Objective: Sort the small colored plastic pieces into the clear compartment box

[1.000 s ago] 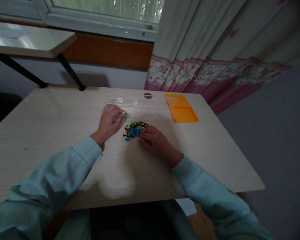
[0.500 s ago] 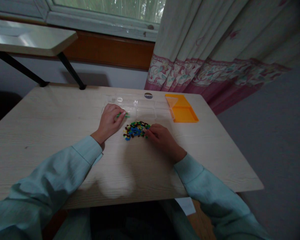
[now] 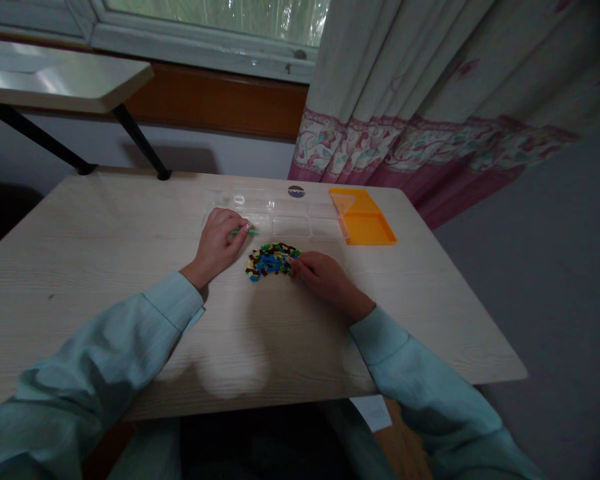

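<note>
A heap of small building bricks (image 3: 270, 260) in blue, green, yellow, brown and black lies on the table. At its right edge my right hand (image 3: 325, 273) is closed in a pinch; whatever the fingertips hold is too small to name. My left hand (image 3: 220, 241) rests at the near left corner of a clear plastic compartment box (image 3: 293, 220), its fingers bent and drawn together. Small green pieces (image 3: 253, 231) show around those fingertips, and the hand partly covers them. I cannot make out what is between the left fingers.
An orange tray (image 3: 367, 227) with a divider stands at the right, its left side overlapped by the clear box. A dark round sticker (image 3: 296, 192) sits at the box's far edge. A raised shelf (image 3: 80, 80) on black legs stands back left; a curtain (image 3: 380, 133) hangs behind.
My right hand has shifted very slightly down at the edge of the heap. My left hand stays in place, and the box and tray look the same.
</note>
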Action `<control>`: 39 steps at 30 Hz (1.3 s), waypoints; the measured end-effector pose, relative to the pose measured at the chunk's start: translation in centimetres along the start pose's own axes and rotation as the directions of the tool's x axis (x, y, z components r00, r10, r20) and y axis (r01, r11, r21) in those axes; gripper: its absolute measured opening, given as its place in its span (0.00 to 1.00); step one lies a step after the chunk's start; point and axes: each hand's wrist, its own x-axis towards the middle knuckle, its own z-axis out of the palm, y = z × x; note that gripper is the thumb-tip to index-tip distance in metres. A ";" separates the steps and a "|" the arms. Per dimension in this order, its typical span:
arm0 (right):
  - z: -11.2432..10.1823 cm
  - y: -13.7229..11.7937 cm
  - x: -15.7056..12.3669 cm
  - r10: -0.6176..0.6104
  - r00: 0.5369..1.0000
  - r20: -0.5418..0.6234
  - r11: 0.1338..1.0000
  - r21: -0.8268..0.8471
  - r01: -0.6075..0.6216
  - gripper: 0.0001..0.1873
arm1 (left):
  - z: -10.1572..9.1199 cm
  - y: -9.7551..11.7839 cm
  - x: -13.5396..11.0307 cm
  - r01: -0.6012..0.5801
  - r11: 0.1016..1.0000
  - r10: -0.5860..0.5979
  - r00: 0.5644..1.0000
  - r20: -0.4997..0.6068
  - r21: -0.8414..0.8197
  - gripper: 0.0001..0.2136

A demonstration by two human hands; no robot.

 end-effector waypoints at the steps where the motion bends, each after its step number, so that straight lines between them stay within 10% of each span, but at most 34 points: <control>1: 0.0 0.0 0.0 0.009 1.000 -0.008 1.000 0.007 -0.009 0.24 | 0.0 0.0 0.0 0.002 1.000 -0.002 1.000 0.004 0.001 0.11; 9: -1.0 1.1 0.2 -0.003 0.998 0.070 0.989 0.147 -0.007 0.07 | 0.0 0.0 0.0 0.025 1.000 -0.026 1.000 0.015 0.005 0.11; 28: -0.4 1.4 0.4 -0.004 0.988 0.152 0.995 0.102 -0.011 0.07 | 0.2 -0.4 0.0 0.050 0.999 -0.051 0.998 0.046 0.009 0.12; 39: -0.6 1.0 0.8 0.108 0.984 0.143 0.816 0.553 -0.170 0.15 | 0.6 -1.2 0.0 0.116 0.988 -0.118 0.993 0.007 0.099 0.09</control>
